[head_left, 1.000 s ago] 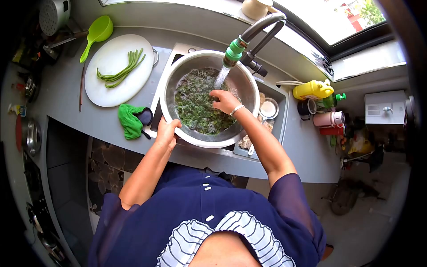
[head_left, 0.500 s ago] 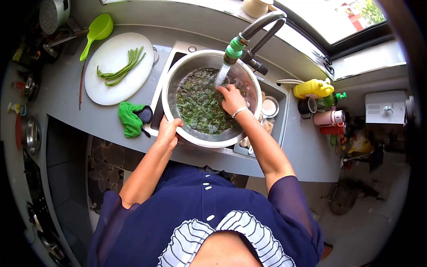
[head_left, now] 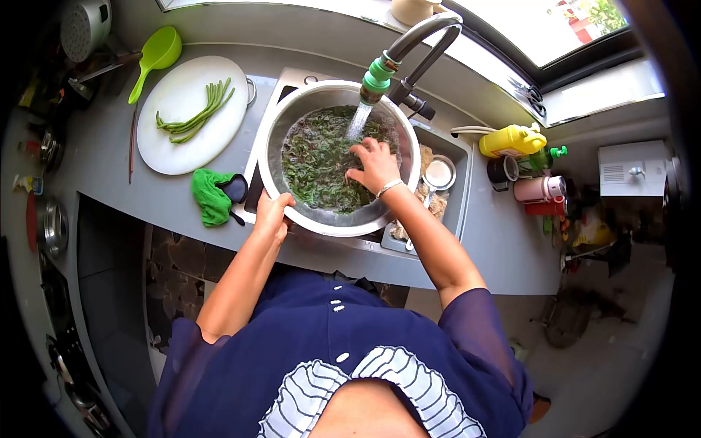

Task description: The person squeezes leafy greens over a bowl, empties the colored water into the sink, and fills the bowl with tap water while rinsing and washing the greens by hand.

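Note:
A large steel basin point(head_left: 272, 139) rests over the sink, filled with water and dark leafy greens point(head_left: 314, 160). Water pours into it from the faucet point(head_left: 377, 77), which has a green nozzle. My left hand point(head_left: 272, 213) grips the basin's near-left rim, thumb on top and fingers underneath. Over the greens on the basin's right side is my right hand point(head_left: 377, 166), its fingers spread and curved at the water surface with nothing held. A bracelet circles that wrist.
To the left are a round white cutting board point(head_left: 171, 157) with long green beans point(head_left: 197, 117), a lime-green ladle point(head_left: 159, 51) and a green cloth point(head_left: 212, 197). Right of the basin, the sink point(head_left: 456, 190) holds a small bowl point(head_left: 439, 173). A yellow jug point(head_left: 511, 141) stands farther right.
My right hand has opened its fingers and risen a little from the greens. The basin has shifted slightly left in view. My left hand stays on the rim.

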Motion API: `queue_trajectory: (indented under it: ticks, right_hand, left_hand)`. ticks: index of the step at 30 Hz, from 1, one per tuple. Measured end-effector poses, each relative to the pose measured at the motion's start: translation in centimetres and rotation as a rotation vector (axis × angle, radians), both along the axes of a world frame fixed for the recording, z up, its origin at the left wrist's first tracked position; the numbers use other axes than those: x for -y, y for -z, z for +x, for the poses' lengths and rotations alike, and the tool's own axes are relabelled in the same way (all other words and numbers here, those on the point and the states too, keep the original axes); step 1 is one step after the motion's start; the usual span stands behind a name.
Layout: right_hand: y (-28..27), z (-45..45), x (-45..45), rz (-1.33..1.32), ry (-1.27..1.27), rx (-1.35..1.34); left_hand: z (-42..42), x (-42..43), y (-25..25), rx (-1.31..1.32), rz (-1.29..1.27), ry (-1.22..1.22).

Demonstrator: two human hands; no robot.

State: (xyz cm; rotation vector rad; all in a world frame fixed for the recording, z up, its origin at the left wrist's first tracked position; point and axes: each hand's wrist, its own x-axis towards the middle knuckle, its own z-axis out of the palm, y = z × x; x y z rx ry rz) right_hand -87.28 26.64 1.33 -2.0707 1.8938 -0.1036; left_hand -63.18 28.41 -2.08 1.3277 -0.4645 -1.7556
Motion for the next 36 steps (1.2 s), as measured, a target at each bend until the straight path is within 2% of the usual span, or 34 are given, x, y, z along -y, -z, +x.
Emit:
queue_trajectory:
  ticks: [3,5,6,7,9,11,12,13,15,18,19,21,22,23,25,26,27,30,31,33,35,36]
  right_hand:
    - [1.6,1.4,-1.2,0.073,-0.413,0.084]
    - [1.0,0.4,-0.8,0.038,-0.475,0.054]
    - [-0.1,0.3,-0.6,0.044,-0.297,-0.052]
    - [0.7,-0.2,-0.5,0.000,-0.139,-0.013]
    - [1.2,0.2,-0.2,0.122,-0.031,-0.024]
    - [1.1,0.4,-0.8,0.142,-0.269,0.183]
    - [0.6,0.4,-0.2,0.275,-0.252,0.424]
    - [1.5,0.1,0.1,0.148,-0.223,0.381]
    - [2.0,-0.5,0.7,0.279,-0.149,0.195]
    - [3.9,-1.6,2.0,0.322,-0.113,0.290]
    - [1.4,-0.9,2.1,0.524,0.278,0.655]
    - [0.0,-0.7,2.0,-0.058,0.090,0.473]
    - [0.1,-1.0,1.9,-0.178,-0.005,0.340]
    - [0.0,-0.7,1.6,-0.177,-0.004,0.339]
    - [-0.6,0.8,0.4,0.113,-0.277,0.310]
    - [0.6,1.4,-0.2,0.179,-0.511,0.434]
    - [0.6,1.8,-1.1,0.161,-0.651,0.342]
    - [0.6,0.5,0.1,-0.071,-0.426,0.152]
    - [1.0,0.0,0.5,-0.050,-0.266,0.063]
    - [1.9,0.6,0.3,-0.107,-0.172,-0.074]
    - [-0.2,2.3,-0.6,0.036,-0.462,-0.124]
    - [0.1,1.9,-0.1,0.102,-0.555,0.003]
  left_hand:
    - [-0.6,0.1,-1.2,-0.023,0.037,0.009]
    - [-0.5,0.0,-1.3,-0.006,0.036,0.012]
    - [-0.5,-0.1,-1.3,0.011,0.036,0.012]
    - [-0.4,-0.4,-1.3,0.013,0.038,0.010]
    - [-0.4,-0.4,-1.1,0.003,0.003,-0.028]
    - [-0.3,-0.4,-0.9,0.007,0.004,-0.024]
    - [-0.3,-0.4,-0.7,0.009,0.002,-0.013]
    - [-0.3,-0.5,-0.6,0.009,0.004,-0.015]
    - [-0.3,-0.6,-0.4,0.033,-0.038,-0.022]
    - [-0.1,-0.8,-1.6,0.044,-0.012,-0.018]
    - [0.0,-0.9,-1.4,0.047,-0.002,-0.019]
    - [0.0,-0.7,-1.1,0.051,-0.038,-0.001]
    - [-0.2,-0.7,-1.3,0.030,-0.032,-0.025]
    - [-0.2,-0.6,-1.2,0.029,-0.031,-0.024]
    - [-0.2,-0.6,-0.9,0.035,-0.063,-0.017]
    - [-0.2,-0.6,-0.9,0.032,-0.062,-0.019]
    - [-0.3,-0.6,-0.9,0.022,-0.031,-0.010]
    - [0.1,-0.6,-0.7,0.029,-0.013,0.017]
    - [0.1,-0.5,-0.6,0.043,-0.026,0.037]
    - [-0.1,-0.5,-0.4,0.031,-0.022,0.033]
    - [-0.3,-0.5,-0.6,0.022,-0.018,0.035]
    - [-0.4,-0.4,-0.8,0.001,-0.008,0.035]
